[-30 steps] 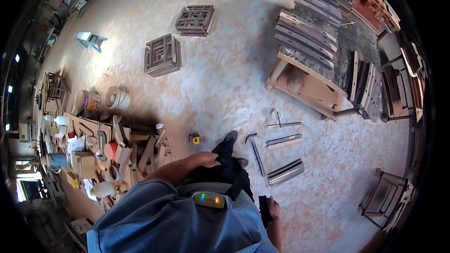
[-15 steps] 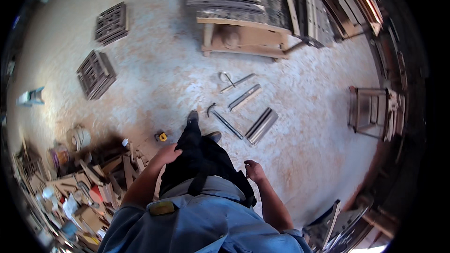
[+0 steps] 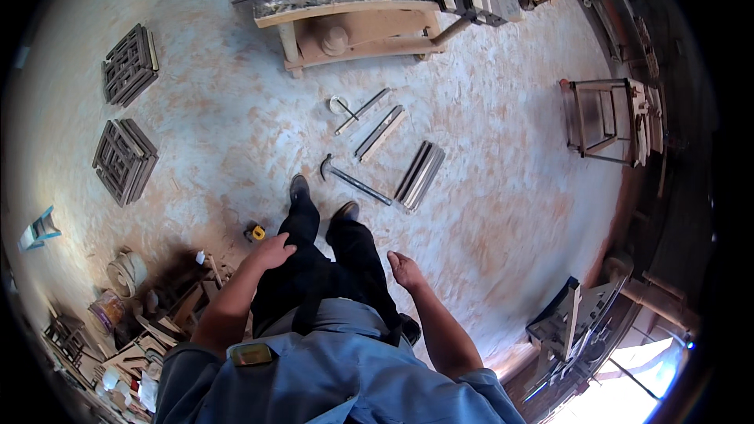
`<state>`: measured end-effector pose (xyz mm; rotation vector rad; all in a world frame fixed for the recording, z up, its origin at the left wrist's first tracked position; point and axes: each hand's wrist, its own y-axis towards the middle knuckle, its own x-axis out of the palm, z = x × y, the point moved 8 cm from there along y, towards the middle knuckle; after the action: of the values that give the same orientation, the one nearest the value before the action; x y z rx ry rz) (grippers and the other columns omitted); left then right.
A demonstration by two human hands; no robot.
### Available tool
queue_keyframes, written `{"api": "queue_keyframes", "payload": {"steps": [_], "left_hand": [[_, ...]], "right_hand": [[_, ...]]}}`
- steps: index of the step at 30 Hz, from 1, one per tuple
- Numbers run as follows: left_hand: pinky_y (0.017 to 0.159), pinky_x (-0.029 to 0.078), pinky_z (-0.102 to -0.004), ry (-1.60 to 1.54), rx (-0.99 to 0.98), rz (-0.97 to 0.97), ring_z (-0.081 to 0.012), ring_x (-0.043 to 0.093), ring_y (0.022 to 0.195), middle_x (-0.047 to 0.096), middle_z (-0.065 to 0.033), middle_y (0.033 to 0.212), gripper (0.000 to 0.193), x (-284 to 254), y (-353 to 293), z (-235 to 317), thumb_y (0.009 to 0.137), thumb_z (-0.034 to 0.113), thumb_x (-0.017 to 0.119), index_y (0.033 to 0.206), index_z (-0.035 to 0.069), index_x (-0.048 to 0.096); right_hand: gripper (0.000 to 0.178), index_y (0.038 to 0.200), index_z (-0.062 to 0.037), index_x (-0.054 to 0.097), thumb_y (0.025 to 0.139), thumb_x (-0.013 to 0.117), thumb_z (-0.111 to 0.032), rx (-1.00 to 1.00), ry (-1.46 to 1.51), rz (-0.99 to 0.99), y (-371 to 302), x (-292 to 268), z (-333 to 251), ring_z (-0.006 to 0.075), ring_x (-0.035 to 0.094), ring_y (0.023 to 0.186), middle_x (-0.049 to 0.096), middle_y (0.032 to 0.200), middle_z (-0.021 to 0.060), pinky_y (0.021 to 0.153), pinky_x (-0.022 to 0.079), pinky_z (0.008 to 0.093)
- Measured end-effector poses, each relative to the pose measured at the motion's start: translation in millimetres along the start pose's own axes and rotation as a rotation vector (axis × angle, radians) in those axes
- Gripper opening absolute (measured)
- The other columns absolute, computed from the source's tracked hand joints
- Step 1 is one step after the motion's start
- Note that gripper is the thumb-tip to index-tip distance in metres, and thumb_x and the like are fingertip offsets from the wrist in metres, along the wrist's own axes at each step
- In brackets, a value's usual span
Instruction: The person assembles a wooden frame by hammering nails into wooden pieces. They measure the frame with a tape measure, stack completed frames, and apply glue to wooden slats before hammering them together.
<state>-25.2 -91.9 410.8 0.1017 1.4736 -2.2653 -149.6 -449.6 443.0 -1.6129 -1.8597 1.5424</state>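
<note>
My left hand [image 3: 272, 252] hangs beside my left thigh with loose fingers and nothing visible in it. On the other side, my right hand [image 3: 404, 270] is held away from my leg, open and bare. A claw hammer [image 3: 357, 180] lies on the floor ahead of my shoes, its head toward the left. Just right of its handle rests a bundle of dark and pale wooden strips [image 3: 420, 176]. Farther off lie a pair of strips [image 3: 380, 133] and a single thin strip [image 3: 369, 106], with a small round white container [image 3: 338, 104] beside it. A yellow tape measure [image 3: 255, 232] sits left of my feet.
A workbench [image 3: 353, 8] loaded with long slotted wood pieces stands ahead. Two stacks of lattice panels [image 3: 126, 161] lie at the left. Scrap wood [image 3: 188, 302] and buckets [image 3: 126, 273] crowd the lower left. A wooden stand [image 3: 601, 119] is at the right, machinery [image 3: 573, 318] at lower right.
The floor items, workbench and panels have shifted up and left in view. My feet now stand farther apart, and the right hand has drawn slightly inward. Nothing has been picked up.
</note>
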Motion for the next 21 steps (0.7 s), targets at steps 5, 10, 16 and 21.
{"api": "queue_keyframes", "payload": {"steps": [5, 10, 16, 21], "left_hand": [[0.092, 0.048, -0.0486, 0.209, 0.049, -0.095, -0.0422, 0.058, 0.109, 0.061, -0.0286, 0.114, 0.052, 35, -10, 27, 0.089, 0.039, 0.059, 0.124, 0.000, 0.052], [0.088, 0.049, -0.0511, 0.190, 0.044, -0.169, -0.0443, 0.060, 0.102, 0.063, -0.0273, 0.106, 0.045, 120, -11, 7, 0.089, 0.039, 0.058, 0.113, 0.000, 0.057], [0.095, 0.046, -0.0473, 0.148, -0.060, 0.013, -0.0402, 0.058, 0.110, 0.061, -0.0240, 0.117, 0.051, 131, -14, 49, 0.089, 0.044, 0.055, 0.120, 0.003, 0.056], [0.095, 0.047, -0.0432, -0.041, -0.089, 0.234, -0.0384, 0.058, 0.110, 0.063, -0.0216, 0.116, 0.049, 60, -11, 88, 0.090, 0.040, 0.056, 0.122, 0.003, 0.058]], "right_hand": [[0.058, 0.122, -0.0004, 0.059, 0.096, 0.043, -0.050, -0.004, 0.015, -0.133, 5, 25, 4, 0.0393, 0.055, 0.117, 0.061, 0.118, 0.0247, 0.098, 0.044, 0.0428], [0.052, 0.126, -0.0057, 0.058, 0.094, 0.049, -0.046, -0.107, -0.084, -0.253, 6, 28, 3, 0.0368, 0.056, 0.117, 0.062, 0.120, 0.0215, 0.098, 0.045, 0.0419], [0.045, 0.120, -0.0080, 0.061, 0.092, 0.052, -0.042, -0.101, -0.018, -0.100, 5, -7, 67, 0.0382, 0.059, 0.109, 0.064, 0.113, 0.0212, 0.093, 0.047, 0.0444], [0.049, 0.121, -0.0014, 0.061, 0.089, 0.057, -0.039, -0.048, 0.026, 0.085, 31, -92, 100, 0.0349, 0.061, 0.111, 0.065, 0.115, 0.0211, 0.095, 0.048, 0.0404]]}}
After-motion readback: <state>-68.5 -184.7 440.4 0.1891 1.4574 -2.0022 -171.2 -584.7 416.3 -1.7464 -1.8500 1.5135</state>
